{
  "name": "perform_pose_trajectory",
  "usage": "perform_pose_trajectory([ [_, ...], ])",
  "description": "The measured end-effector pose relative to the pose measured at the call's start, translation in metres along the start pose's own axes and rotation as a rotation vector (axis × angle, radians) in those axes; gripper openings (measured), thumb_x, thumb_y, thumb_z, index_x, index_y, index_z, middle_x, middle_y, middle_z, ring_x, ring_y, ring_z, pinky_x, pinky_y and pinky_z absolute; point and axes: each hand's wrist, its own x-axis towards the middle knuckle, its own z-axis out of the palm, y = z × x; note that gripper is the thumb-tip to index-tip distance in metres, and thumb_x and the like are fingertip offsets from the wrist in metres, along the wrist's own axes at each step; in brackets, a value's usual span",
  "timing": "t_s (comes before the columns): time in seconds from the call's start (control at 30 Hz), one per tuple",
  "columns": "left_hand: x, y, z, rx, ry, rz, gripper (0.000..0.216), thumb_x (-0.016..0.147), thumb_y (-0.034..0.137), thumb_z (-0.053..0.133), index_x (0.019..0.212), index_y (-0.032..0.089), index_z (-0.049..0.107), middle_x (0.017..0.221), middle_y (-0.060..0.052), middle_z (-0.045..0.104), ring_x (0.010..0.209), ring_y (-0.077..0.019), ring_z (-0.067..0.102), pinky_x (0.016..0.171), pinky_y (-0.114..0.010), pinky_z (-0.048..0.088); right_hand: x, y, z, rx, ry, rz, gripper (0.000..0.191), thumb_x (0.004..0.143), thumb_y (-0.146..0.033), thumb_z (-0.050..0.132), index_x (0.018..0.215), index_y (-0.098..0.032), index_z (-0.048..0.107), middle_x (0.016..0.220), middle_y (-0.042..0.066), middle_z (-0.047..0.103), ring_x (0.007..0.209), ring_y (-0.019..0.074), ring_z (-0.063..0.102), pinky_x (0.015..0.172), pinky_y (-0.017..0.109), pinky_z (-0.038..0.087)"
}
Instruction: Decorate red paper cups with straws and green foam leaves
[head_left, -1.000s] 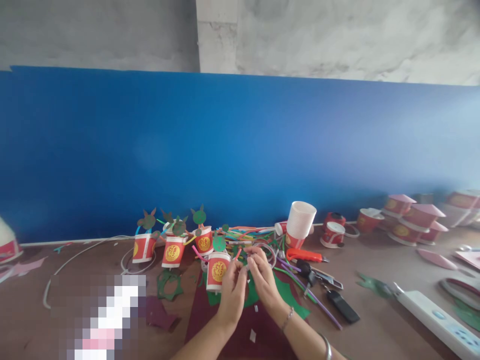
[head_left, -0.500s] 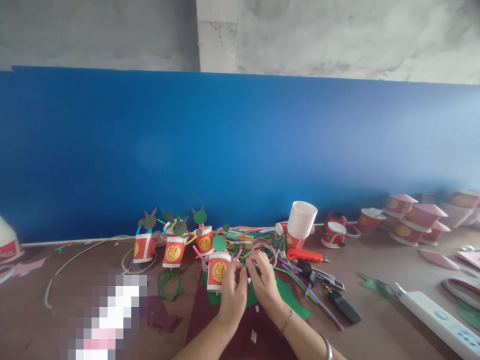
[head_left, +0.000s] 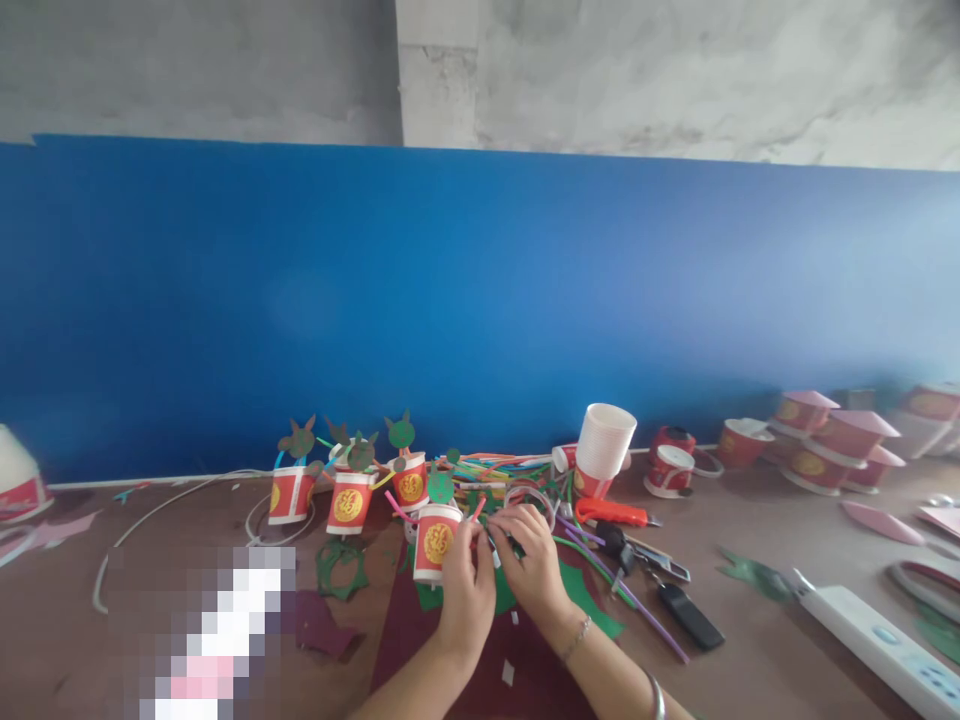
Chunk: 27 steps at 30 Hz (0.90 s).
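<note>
Meeting above the maroon sheet point(head_left: 487, 685) on the table point(head_left: 772, 670), the left hand point(head_left: 469, 595) and right hand point(head_left: 534, 570) bend their fingers toward each other, tips nearly together. A small white piece point(head_left: 496, 558) shows between them; whether either hand's fingers grip it, I cannot tell. Just left of the left hand, partly covered by it, stands a red cup point(head_left: 433, 545) topped with a green paper head point(head_left: 440, 488). Green paper point(head_left: 589, 600) lies beneath the right wrist, and an orange cutter point(head_left: 611, 512) rests beyond it.
</note>
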Motion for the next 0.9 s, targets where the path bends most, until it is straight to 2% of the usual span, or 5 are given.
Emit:
perform_pose_trajectory([
  [0.1, 0.0, -0.002, -0.001, -0.02, 0.019, 0.016, 0.024, 0.082, 0.043, 0.055, 0.08, 0.02, 0.061, 0.085, -0.011, 0.065, 0.083, -0.0261, 0.06, 0.078, -0.037, 0.046, 0.003, -0.001, -0.001, 0.091, -0.026, 0.034, 0.016, 0.087, -0.018, 0.052, 0.079, -0.021, 0.065, 0.077, 0.005, 0.067, 0.074, 0.0195, 0.06, 0.072, 0.037, 0.049],
  [0.2, -0.001, -0.003, -0.001, -0.074, 0.045, 0.002, 0.022, 0.078, 0.043, 0.061, 0.08, 0.021, 0.062, 0.083, -0.011, 0.065, 0.089, -0.029, 0.06, 0.082, -0.039, 0.046, 0.004, -0.002, -0.002, 0.147, -0.056, 0.065, 0.016, 0.088, -0.02, 0.052, 0.077, -0.021, 0.064, 0.076, 0.005, 0.067, 0.073, 0.0191, 0.061, 0.072, 0.036, 0.049],
  [0.53, -0.003, -0.005, 0.0, -0.134, 0.065, -0.032, 0.02, 0.076, 0.041, 0.064, 0.078, 0.022, 0.062, 0.082, -0.012, 0.065, 0.093, -0.032, 0.059, 0.083, -0.042, 0.046, 0.003, 0.003, -0.002, 0.21, -0.115, 0.086, 0.017, 0.088, -0.022, 0.051, 0.078, -0.021, 0.064, 0.078, 0.005, 0.066, 0.076, 0.0191, 0.061, 0.073, 0.034, 0.049],
  [0.67, -0.003, -0.01, 0.001, -0.103, 0.08, 0.035, 0.02, 0.078, 0.041, 0.062, 0.079, 0.021, 0.062, 0.079, -0.011, 0.064, 0.089, -0.0298, 0.06, 0.079, -0.039, 0.048, 0.003, 0.002, -0.002, 0.211, -0.108, 0.088, 0.018, 0.089, -0.022, 0.05, 0.078, -0.021, 0.063, 0.078, 0.005, 0.066, 0.075, 0.0192, 0.06, 0.074, 0.034, 0.049],
  [0.9, -0.005, -0.017, 0.003, 0.165, 0.026, 0.25, 0.023, 0.092, 0.034, 0.043, 0.089, 0.018, 0.059, 0.076, -0.008, 0.063, 0.075, -0.0208, 0.061, 0.068, -0.032, 0.051, 0.0, 0.002, 0.001, 0.157, -0.051, 0.109, 0.018, 0.089, -0.02, 0.047, 0.075, -0.02, 0.057, 0.075, 0.006, 0.063, 0.072, 0.0183, 0.056, 0.069, 0.031, 0.046],
])
